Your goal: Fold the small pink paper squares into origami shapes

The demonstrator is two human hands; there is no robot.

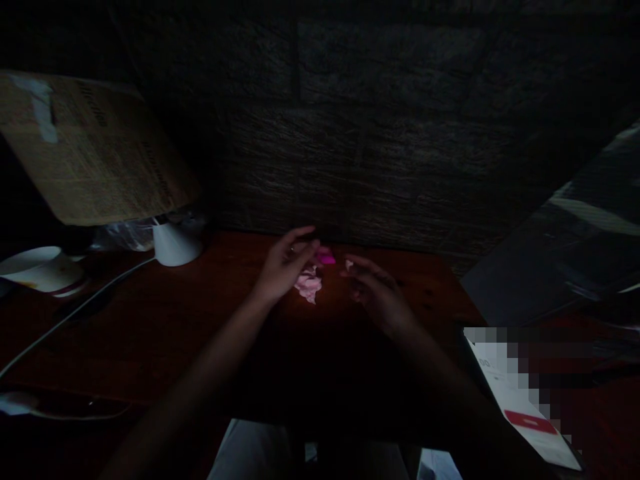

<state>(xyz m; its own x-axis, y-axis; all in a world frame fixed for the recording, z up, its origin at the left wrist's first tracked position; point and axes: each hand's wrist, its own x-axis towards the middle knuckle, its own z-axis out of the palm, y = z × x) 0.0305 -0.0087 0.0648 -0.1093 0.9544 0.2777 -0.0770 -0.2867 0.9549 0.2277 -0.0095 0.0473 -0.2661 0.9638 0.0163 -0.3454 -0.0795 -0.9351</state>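
My left hand [286, 265] is above the wooden desk, its index finger raised and its thumb curled in. A small bright magenta piece [326, 259] shows at its fingertips, apparently gripped between the thumb and the lower fingers, which are partly hidden. Just below lies a crumpled light pink paper [309, 285], close against the hand. To the right, my right hand [375, 290] has bent fingers, with a tiny pale pink scrap [349, 265] pinched at the tips. The two hands are apart. Dim light blurs the finger details.
A lamp with a brown printed shade [110, 147] and white base [176, 243] stands at left, beside a paper cup [45, 270]. A white cord [75, 310] crosses the desk [165, 333]. At right lies a lit tablet-like screen [520, 400]. A dark brick wall [360, 133] rises behind.
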